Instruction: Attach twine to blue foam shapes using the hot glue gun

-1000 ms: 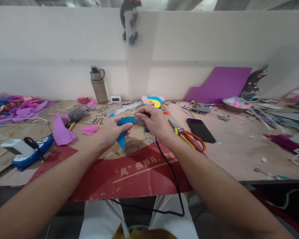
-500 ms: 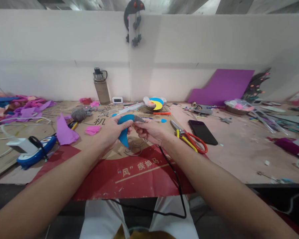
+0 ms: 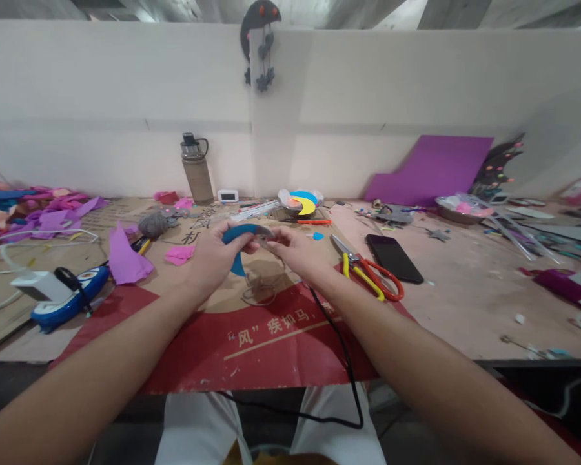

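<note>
My left hand [image 3: 214,254] is closed on a blue felt crescent [image 3: 238,265], thumb across its front, with the crescent's lower tip hanging below the fingers. The upper end looks grey, and there the fingertips of my right hand [image 3: 297,250] pinch close to my left thumb. Whether they also hold a strand of yarn is too small to tell. Loops of thin grey yarn [image 3: 259,294] lie on the brown and red cardboard [image 3: 290,355] below my hands. Red and yellow-handled scissors [image 3: 366,270] lie to the right, beside a black phone [image 3: 394,258].
A grey yarn ball [image 3: 153,225], purple felt [image 3: 128,257] and a blue power strip [image 3: 72,303] lie left. Behind stand a bottle [image 3: 198,171] and a bowl [image 3: 297,205] with a yellow-blue crescent. A black cable [image 3: 336,332] hangs over the table edge.
The blue crescent has turned in my hands, and less of its lower part shows. My right hand has shifted slightly, its fingers now more curled over the grey end.
</note>
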Demonstrator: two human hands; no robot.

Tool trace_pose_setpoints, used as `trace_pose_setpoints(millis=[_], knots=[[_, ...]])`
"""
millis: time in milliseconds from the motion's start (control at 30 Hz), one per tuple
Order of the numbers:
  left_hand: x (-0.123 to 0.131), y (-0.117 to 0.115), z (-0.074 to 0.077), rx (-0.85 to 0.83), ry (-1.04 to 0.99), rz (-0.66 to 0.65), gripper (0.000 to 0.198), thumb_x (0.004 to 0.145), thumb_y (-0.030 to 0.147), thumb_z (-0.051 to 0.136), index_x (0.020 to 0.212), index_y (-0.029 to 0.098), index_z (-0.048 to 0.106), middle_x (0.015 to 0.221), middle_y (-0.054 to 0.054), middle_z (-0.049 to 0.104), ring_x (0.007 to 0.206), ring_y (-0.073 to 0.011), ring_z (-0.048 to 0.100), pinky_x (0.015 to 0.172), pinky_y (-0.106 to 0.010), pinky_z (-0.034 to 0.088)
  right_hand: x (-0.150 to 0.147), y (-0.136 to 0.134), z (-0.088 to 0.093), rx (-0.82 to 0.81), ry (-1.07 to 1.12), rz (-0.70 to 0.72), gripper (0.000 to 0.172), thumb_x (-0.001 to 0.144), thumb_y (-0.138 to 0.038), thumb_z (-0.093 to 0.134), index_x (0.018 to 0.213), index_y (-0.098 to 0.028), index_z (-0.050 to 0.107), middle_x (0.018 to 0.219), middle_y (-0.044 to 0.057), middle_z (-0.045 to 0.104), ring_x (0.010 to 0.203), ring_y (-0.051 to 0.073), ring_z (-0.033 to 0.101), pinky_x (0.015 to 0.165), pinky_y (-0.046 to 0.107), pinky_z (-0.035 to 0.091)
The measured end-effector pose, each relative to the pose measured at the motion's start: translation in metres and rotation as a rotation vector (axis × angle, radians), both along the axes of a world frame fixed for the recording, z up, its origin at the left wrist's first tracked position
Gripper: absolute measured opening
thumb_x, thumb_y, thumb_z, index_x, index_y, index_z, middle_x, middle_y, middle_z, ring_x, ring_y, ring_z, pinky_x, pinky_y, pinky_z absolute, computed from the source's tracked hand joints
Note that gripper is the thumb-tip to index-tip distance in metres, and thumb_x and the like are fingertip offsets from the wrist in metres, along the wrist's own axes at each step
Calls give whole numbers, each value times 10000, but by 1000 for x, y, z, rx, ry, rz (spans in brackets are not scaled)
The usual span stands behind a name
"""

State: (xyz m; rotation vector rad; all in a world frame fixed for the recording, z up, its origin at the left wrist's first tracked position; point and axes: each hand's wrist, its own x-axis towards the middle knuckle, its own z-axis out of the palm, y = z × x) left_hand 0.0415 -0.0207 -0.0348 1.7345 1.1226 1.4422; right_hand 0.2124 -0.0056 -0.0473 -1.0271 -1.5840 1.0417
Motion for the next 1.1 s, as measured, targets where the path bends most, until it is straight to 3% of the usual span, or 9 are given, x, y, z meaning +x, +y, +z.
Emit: trace_pose_setpoints(millis=[100, 200, 300, 400, 600, 933, 1033, 1100], knots=[[-10, -5, 1, 428, 301, 129, 95, 811, 276, 653, 861, 213, 703, 834, -47, 734, 801, -184, 682, 799, -333, 538, 7, -4, 3, 338, -98, -137, 319, 760, -128, 540, 1070, -202, 547, 1034, 48, 590, 887, 150, 546, 782, 313, 453], [-21, -6, 1, 786, 448, -36, 181, 833, 139, 598, 956, 225, 699, 1008, -66, 735, 957, -179, 679, 872, -315, 530, 8, -13, 6, 637, -171, -127, 392, 766, -90, 546, 1133, -220, 502, 1137, 81, 555, 1007, 181, 535, 836, 340, 465], [-29, -3, -1, 985, 566, -104, 297, 826, 72, 579, 1056, 233, 675, 1073, -72, 718, 1002, -175, 671, 848, -286, 548, 5, -20, 8, 828, -192, -115, 333, 773, -82, 582, 1064, -227, 509, 1101, 87, 571, 1034, 199, 532, 840, 348, 476], [-32, -1, -2, 1068, 623, -120, 363, 825, 54, 574, 1144, 219, 636, 1120, -93, 697, 1039, -184, 656, 850, -295, 555, 3, -20, 6, 920, -185, -127, 245, 786, -65, 579, 967, -222, 527, 955, 60, 607, 949, 189, 569, 824, 349, 490], [-29, -4, 0, 1021, 624, -109, 376, 843, 20, 530, 1169, 197, 593, 1100, -94, 696, 1051, -160, 646, 898, -300, 542, 5, -17, 3, 995, -115, -104, 203, 803, -29, 577, 868, -221, 580, 863, 22, 639, 864, 148, 612, 770, 296, 510], [-23, -4, 3, 909, 551, -49, 233, 840, 104, 585, 1042, 191, 662, 1021, -79, 725, 962, -159, 668, 893, -280, 517, 3, -23, 9, 980, -124, -93, 67, 834, -181, 654, 885, -218, 634, 868, 35, 678, 847, 140, 640, 775, 287, 522], [-17, -6, 5, 791, 499, -21, 147, 837, 161, 613, 955, 201, 689, 954, -62, 738, 897, -159, 676, 855, -274, 516, 3, -25, 11, 914, -123, -93, 36, 837, -196, 649, 866, -218, 653, 860, 35, 683, 838, 145, 630, 769, 292, 508], [-12, -8, 6, 587, 464, -1, 107, 845, 236, 614, 900, 209, 702, 867, -46, 742, 815, -160, 681, 790, -267, 523, 3, -25, 12, 776, -104, -101, 14, 824, -202, 657, 817, -214, 656, 817, 23, 678, 796, 145, 617, 741, 290, 493]])
